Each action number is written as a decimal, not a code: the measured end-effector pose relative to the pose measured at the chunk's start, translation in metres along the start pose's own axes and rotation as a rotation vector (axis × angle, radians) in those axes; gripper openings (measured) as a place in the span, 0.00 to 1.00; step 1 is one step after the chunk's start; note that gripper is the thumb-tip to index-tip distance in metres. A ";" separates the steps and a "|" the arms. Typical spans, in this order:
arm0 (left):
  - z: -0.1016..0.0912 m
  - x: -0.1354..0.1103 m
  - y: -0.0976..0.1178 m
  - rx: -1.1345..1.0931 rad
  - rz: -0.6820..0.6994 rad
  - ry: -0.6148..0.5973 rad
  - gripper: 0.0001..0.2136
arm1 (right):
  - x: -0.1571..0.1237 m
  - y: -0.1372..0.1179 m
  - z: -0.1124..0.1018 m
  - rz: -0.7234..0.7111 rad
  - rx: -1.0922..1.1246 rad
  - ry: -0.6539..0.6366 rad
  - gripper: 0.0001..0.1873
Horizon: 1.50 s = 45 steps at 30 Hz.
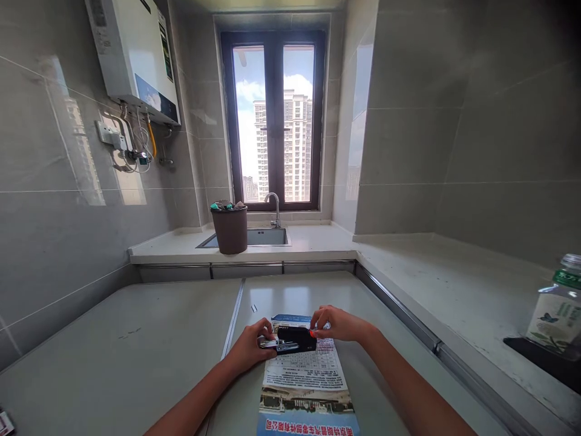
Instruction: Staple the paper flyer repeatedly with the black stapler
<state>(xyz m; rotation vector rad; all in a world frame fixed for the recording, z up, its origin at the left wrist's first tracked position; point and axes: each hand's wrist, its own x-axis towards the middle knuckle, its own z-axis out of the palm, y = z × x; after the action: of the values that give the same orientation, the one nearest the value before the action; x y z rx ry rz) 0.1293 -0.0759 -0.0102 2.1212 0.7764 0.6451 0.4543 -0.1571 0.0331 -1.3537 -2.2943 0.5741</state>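
A black stapler [290,336] with a silver metal part showing is held between both hands above a printed sheet [305,378]. My left hand [252,344] is closed on its left end, around the silver part. Fingertips of my right hand [333,324] pinch at the right end, where a small red spot shows; whether something small is also between them I cannot tell. The sheet carries blue bands, dense text and a building picture, and lies flat on the table. Beyond the left hand a small silvery strip [254,308], resembling staples, rests on the tabletop.
The pale table [172,339] has a metal seam down its middle. Behind it, a brown bucket [230,229] stands by the sink [267,237] on a white counter [318,239]. At the right, a bottle [557,312] stands near a black object on the counter.
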 end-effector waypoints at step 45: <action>0.001 0.013 -0.015 -1.219 -0.338 0.161 0.19 | 0.030 -0.020 0.060 -0.235 -0.445 0.623 0.18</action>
<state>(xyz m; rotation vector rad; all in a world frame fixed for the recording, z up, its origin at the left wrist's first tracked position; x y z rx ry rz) 0.1338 -0.0597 -0.0202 0.8205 0.5600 0.8125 0.3945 -0.1478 -0.0017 -1.1889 -2.0538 -0.4120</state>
